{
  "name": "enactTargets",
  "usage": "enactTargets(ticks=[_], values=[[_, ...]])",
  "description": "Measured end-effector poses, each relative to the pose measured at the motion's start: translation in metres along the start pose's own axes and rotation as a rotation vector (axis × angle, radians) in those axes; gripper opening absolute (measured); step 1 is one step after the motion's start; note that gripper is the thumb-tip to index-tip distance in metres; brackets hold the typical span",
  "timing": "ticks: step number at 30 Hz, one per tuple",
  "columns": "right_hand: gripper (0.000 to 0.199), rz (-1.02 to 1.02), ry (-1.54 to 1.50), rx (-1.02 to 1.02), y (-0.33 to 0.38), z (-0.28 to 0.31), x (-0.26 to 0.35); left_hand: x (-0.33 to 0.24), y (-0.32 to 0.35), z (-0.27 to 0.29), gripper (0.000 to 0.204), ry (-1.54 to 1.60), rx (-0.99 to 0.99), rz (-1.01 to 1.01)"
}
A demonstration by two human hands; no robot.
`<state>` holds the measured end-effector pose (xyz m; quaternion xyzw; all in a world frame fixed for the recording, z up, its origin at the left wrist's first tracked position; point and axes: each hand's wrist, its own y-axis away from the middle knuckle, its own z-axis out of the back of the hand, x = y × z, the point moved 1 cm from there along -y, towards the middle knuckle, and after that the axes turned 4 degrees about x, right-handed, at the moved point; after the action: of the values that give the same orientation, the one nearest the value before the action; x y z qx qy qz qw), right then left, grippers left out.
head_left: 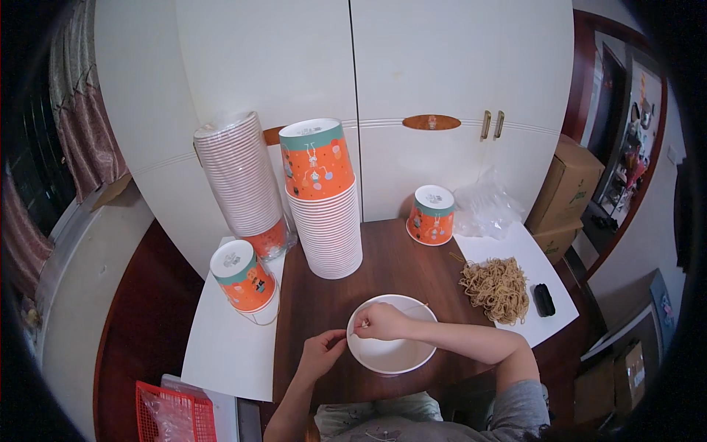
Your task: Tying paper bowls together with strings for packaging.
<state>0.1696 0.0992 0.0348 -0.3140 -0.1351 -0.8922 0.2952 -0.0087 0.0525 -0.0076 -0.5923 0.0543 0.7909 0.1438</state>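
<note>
Pinching, on what is unclear, your right hand [381, 322] and left hand [322, 353] flank nine o'clock on the white bucket [394, 356] at six o'clock on the table [394, 254], likely light, crushable, best held by its rim [392, 372].

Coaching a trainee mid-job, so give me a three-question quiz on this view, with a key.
1. Which hand is over the mouth of the open white-lined paper bucket?
2. True or false: the orange-and-green paper bucket beside the clear plastic bag stands upside down.
3. Fill in: in this picture, the tan cord pile lies to the ____ of the small black object.

Key: 1. The right hand. 2. True. 3. Left.
</note>
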Motion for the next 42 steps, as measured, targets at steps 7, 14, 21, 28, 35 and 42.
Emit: enactTargets(ticks=[7, 14, 21, 28, 35, 42], values=[[0.018, 0.046, -0.056, 0.001, -0.001, -0.003, -0.003, -0.009, 0.000, -0.001, 0.022, -0.058, -0.015, -0.004], [0.018, 0.065, -0.056, -0.004, -0.003, -0.007, -0.006, -0.011, -0.001, -0.005, 0.017, -0.177, -0.065, -0.038], [0.019, 0.220, -0.057, 0.151, -0.003, 0.011, -0.003, -0.002, 0.006, 0.009, 0.003, 0.038, -0.016, -0.181], [0.020, 0.314, -0.047, 0.352, 0.007, 0.034, -0.006, -0.008, 0.011, 0.037, 0.003, 1.051, 0.213, -0.107], [0.021, 0.262, -0.039, 0.314, 0.016, 0.056, 0.020, -0.026, 0.005, 0.042, 0.006, 1.030, 0.097, 0.045], [0.013, 0.455, -0.245, 0.151, 0.009, 0.059, 0.042, -0.048, -0.008, 0.014, 0.021, 0.394, 0.229, 0.070]])
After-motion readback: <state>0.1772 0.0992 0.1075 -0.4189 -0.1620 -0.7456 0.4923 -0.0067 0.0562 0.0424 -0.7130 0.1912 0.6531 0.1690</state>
